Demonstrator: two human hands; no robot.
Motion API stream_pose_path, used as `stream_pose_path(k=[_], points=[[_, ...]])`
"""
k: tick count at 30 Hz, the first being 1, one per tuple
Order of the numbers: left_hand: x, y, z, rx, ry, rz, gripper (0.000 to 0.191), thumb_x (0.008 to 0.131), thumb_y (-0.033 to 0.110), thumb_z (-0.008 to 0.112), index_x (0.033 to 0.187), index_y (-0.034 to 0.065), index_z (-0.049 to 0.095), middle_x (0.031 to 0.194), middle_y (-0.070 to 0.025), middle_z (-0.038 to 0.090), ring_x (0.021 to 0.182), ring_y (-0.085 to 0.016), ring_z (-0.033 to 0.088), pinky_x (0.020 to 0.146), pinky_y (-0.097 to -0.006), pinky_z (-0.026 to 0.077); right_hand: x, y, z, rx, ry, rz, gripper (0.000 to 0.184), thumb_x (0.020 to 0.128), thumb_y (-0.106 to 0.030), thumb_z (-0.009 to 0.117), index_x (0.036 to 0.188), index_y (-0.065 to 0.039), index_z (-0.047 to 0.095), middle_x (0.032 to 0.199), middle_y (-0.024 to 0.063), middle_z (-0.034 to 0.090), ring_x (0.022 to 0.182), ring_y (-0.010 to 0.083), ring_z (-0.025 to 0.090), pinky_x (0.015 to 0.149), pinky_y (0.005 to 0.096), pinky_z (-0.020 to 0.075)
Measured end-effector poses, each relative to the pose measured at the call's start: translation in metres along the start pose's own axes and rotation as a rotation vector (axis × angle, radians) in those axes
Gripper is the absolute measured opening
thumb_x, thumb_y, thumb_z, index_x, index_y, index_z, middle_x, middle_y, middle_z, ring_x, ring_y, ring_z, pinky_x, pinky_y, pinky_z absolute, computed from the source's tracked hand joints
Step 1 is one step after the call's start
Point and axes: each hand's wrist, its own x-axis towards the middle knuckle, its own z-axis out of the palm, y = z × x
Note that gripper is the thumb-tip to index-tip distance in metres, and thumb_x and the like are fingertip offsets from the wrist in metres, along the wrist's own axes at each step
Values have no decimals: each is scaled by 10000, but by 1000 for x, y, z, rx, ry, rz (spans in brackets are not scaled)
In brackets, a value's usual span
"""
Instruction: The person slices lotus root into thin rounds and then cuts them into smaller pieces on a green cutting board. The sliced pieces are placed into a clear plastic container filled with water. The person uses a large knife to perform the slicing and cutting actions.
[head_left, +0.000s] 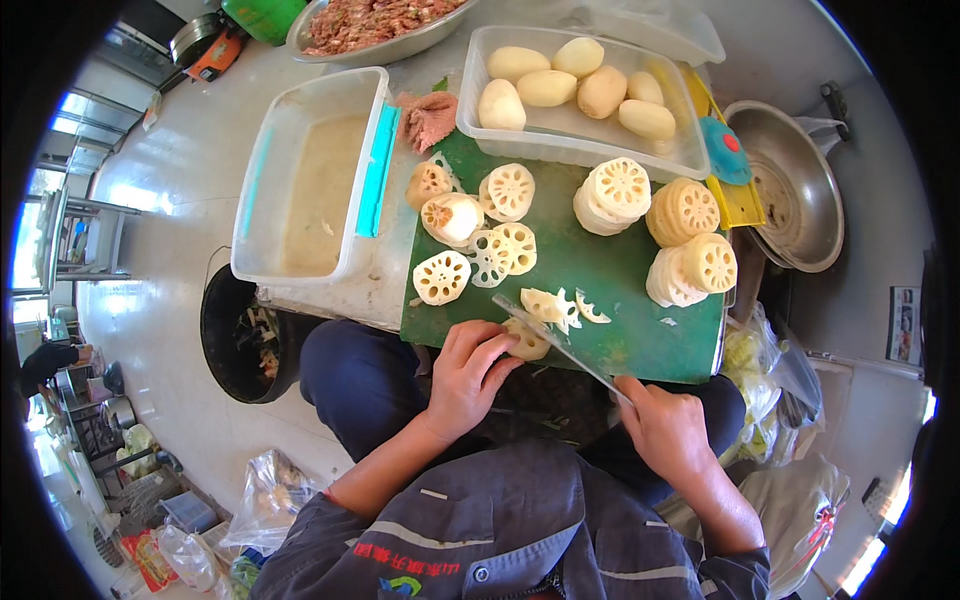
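My left hand holds a piece of lotus root at the front edge of a green cutting board. In my right hand is the handle of a kitchen knife, its blade slanting across the lotus root. Just beyond the blade lie cut lotus root pieces. Loose lotus root slices and a thicker chunk rest on the board's left side. Stacks of round lotus root slices stand at the back and right.
Behind the board a clear plastic tub holds several peeled potatoes. Left of it stand a pink cloth and a cloudy plastic box. A bowl of minced meat, a black bucket, a steel basin and a yellow slicer surround the workplace.
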Motion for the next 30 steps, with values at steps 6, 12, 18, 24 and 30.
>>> stream_pose_path(k=[6,12,18,24,30], points=[[6,13,1,140,-35,51,373,800,45,870,1148,46,733,1238,-177,653,1121,-409,639,932,-483,555,-20,-9,-6,-108,-18,-12,364,910,-195,764,1256,-151,663,751,79,585,589,319,655,553,455,533],[10,14,1,107,-24,18,400,771,25,868,1147,47,735,1215,-171,659,1126,-409,640,932,-481,557,-22,-11,-14,-131,-28,-29,404,888,-175,775,1274,-137,662,742,76,568,573,307,642,540,445,520],[10,9,1,88,-40,27,386,765,36,883,1124,53,742,1199,-156,659,1101,-405,650,920,-474,562,-24,-11,-17,-132,-69,-16,366,892,-152,762,1245,-111,672,716,82,574,565,317,640,537,453,524],[12,8,1,51,-22,67,360,788,63,891,1114,68,739,1190,-148,657,1095,-398,657,916,-474,566,9,-5,10,-67,-31,-48,172,953,-146,708,1108,-100,652,689,111,608,586,336,665,544,482,536],[6,12,-4,115,-6,19,399,778,110,914,1134,90,736,1209,-140,656,1112,-384,649,921,-468,567,11,4,5,-33,-2,-40,207,956,-188,729,1148,-131,672,711,103,631,611,348,671,569,468,546]])
